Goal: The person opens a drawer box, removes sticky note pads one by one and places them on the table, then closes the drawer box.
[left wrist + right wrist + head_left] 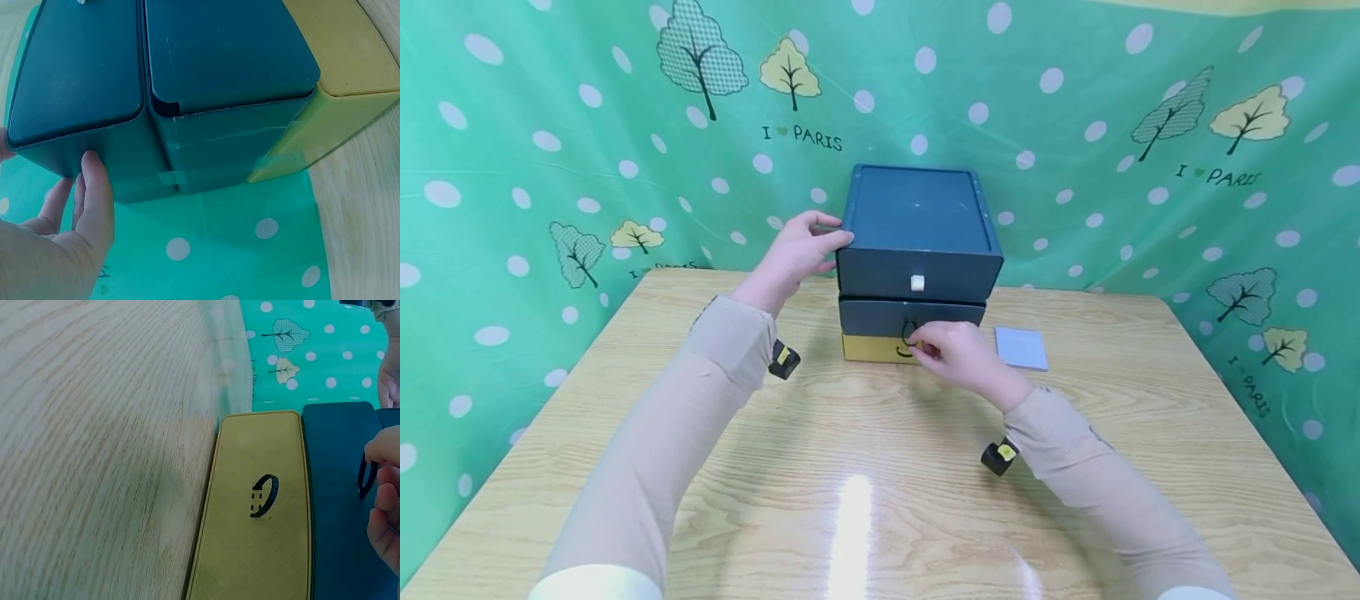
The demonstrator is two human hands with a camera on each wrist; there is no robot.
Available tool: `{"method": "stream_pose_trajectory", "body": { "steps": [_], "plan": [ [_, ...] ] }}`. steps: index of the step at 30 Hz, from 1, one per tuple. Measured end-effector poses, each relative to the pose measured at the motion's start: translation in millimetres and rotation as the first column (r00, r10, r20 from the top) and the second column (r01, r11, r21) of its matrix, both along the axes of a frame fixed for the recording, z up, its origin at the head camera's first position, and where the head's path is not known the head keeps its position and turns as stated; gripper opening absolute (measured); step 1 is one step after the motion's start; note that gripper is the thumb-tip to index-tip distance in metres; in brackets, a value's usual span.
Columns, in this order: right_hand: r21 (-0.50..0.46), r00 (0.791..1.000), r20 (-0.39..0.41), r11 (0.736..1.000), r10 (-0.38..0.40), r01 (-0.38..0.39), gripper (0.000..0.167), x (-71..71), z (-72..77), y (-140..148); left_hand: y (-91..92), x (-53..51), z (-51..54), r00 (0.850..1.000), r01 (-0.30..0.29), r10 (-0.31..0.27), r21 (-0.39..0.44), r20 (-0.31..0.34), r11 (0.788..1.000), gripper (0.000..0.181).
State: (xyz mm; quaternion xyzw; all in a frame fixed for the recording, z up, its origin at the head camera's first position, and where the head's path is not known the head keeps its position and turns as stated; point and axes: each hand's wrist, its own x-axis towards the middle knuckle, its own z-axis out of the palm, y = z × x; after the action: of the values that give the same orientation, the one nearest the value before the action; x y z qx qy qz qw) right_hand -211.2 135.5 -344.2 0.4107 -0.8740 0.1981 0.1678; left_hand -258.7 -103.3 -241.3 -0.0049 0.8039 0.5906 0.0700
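A three-drawer storage box stands at the back of the table, its top drawer (880, 273) and middle drawer (868, 317) dark blue and its bottom drawer (857, 347) yellow. My right hand (961, 354) pinches the black loop handle (362, 478) on the middle drawer. A narrow dark gap shows behind that drawer's front in the left wrist view. My left hand (793, 252) rests on the box's upper left side, the fingers (97, 194) fairly straight against the side wall. A white knob (917, 283) is on the top drawer, and another black loop (270, 497) on the yellow one.
A pale square pad (1022, 348) lies on the wooden table (775, 517) to the right of the box. Behind hangs a green dotted cloth (910, 108), close to the box's back. A black wrist camera (998, 457) hangs under the right forearm.
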Motion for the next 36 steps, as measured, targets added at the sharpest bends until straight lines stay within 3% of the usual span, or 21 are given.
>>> {"method": "stream_pose_trajectory", "body": {
  "steps": [12,21,36],
  "plan": [
    [0.034,1.0,0.021,0.999,0.022,-0.023,0.004,3.2,4.1,2,0.6,-0.1,-0.2,1.0,-0.003,0.003,0.002,0.001,1.0,0.047],
    [0.086,0.996,0.074,0.994,0.054,-0.061,0.004,7.8,16.6,1,0.8,0.8,0.6,1.0,-0.008,0.008,0.004,0.003,1.0,0.046],
    [0.198,0.995,0.1,0.98,-0.015,-0.006,0.005,18.6,25.8,-3,0.9,0.6,-0.4,1.0,-0.008,0.008,0.003,-0.005,1.0,0.046]
  ]
}}
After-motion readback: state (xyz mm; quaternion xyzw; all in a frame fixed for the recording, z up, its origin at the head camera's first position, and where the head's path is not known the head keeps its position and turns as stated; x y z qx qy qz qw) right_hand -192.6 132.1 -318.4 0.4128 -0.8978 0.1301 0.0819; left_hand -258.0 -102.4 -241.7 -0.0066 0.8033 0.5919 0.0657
